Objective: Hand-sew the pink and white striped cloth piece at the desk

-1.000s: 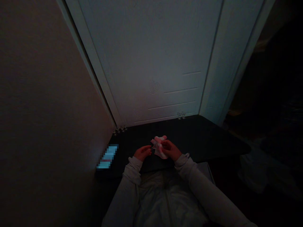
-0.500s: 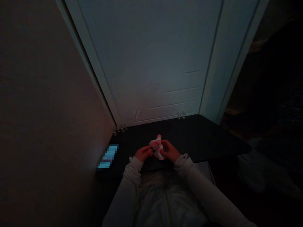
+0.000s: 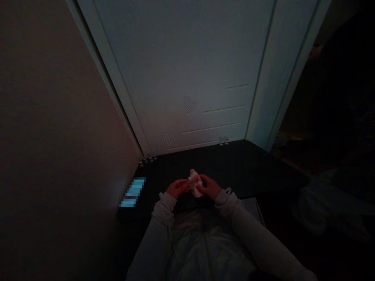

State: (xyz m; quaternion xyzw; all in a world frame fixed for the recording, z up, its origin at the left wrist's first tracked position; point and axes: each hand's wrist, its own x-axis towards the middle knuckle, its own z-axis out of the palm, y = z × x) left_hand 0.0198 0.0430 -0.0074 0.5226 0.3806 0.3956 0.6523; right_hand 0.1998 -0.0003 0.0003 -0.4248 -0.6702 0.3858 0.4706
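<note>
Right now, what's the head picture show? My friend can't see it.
A right hand holds a pink-and-white thing, the left hand at its edge, over a black table. A pixelated blue patch glows at left; behind is a heart-patterned pale panel.

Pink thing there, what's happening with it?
Someone has a small pink-and-white thing up over a dark table. Their right hand grips its right side, and the fingers of their left hand are at its left edge. It looks soft, like cloth or paper, but it's too dark to tell. A bright blue, blurred-out thing lies at the table's left end.
</note>
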